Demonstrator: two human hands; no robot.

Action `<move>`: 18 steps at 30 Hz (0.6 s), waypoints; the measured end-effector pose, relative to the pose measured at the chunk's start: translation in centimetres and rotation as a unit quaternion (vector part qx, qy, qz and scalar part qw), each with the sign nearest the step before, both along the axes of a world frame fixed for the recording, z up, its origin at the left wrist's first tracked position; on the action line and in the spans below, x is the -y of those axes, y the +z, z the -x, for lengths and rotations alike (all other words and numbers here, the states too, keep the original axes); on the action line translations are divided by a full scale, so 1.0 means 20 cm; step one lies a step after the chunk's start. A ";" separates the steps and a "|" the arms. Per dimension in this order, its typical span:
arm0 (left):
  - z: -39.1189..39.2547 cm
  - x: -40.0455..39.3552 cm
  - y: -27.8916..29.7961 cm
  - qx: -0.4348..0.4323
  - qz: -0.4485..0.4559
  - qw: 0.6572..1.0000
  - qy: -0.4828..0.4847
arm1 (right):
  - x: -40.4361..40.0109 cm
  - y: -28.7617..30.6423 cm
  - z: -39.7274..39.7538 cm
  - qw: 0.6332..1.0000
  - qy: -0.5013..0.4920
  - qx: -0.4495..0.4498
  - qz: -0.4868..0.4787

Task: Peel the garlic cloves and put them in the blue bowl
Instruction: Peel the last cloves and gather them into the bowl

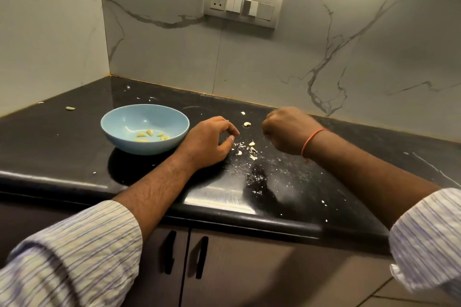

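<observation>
Blue bowl [144,129] on the bench has a few peeled cloves. Left hand [208,142] loosely curled, empty; right hand [287,129] fisted, can't tell its grip. I'd pinch the unpeeled clove [247,124] root-end first.

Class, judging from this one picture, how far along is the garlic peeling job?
Done: several peeled cloves lie in the blue bowl. In hand: the left hand rests on the counter with curled fingers, the right hand is fisted above the skin scraps; neither visibly holds a clove. Left: one clove beyond the bowl and a piece between the hands.
</observation>
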State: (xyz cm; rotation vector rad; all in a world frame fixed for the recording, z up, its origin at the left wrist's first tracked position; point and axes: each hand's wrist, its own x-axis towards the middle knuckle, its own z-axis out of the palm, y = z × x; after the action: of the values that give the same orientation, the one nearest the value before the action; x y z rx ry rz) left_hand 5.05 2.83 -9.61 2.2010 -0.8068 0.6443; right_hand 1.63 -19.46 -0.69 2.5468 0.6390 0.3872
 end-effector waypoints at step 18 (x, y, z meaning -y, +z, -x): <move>0.06 -0.01 0.05 -0.021 0.061 0.997 -0.043 | -0.02 -0.28 -0.02 0.709 0.056 -0.207 -0.672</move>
State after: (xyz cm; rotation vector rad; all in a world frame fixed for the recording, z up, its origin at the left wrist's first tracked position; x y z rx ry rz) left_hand 3.88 3.08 -8.56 2.0522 -0.8142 0.5886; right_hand 2.05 -19.05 -6.25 4.1115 0.8454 0.3833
